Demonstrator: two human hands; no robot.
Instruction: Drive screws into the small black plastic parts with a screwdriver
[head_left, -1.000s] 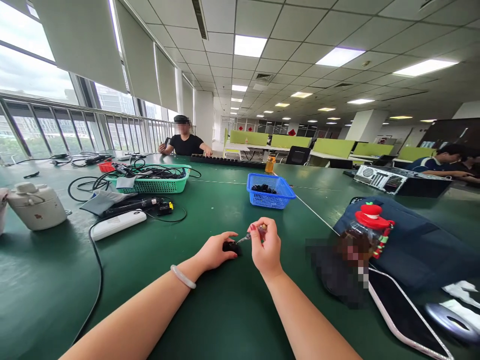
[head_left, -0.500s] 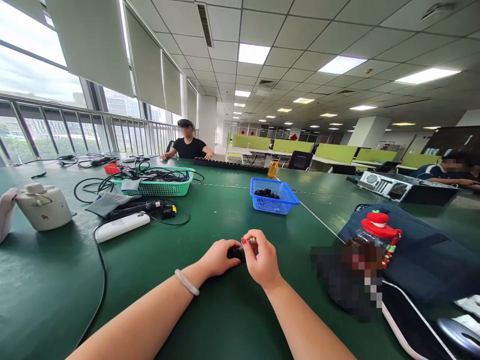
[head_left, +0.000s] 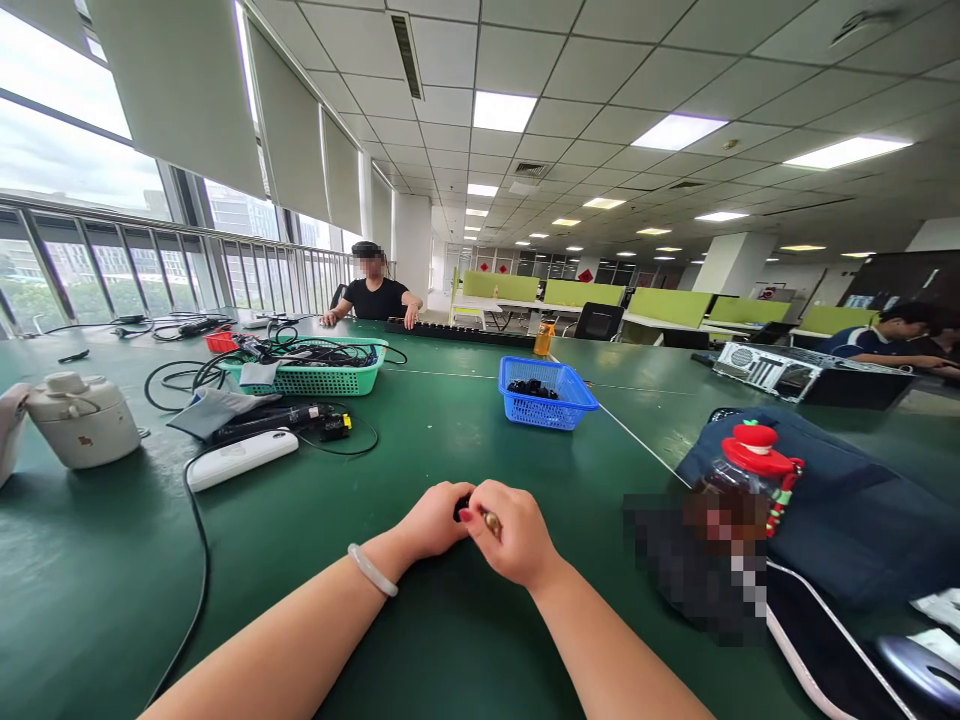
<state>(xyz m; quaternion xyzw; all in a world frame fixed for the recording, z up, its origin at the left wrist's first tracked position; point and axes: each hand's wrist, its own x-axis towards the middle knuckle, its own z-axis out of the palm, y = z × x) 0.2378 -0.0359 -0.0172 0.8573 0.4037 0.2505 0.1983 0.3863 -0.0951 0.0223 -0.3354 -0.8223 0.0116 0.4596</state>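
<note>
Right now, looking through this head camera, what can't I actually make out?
All in the head view:
- Small black part: mostly covered by the left hand and right hand.
- Tool: right fingers hide all but one end.
- Black pieces in the blue basket: too small to tell apart.
- Red-lidded bottle: lower part pixelated.
- Phone: cut off by the bottom edge.

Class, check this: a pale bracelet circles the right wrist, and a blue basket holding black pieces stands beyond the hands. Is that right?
Not quite: the head view shows the bracelet on the left wrist. The blue basket with black pieces is as stated.
</note>
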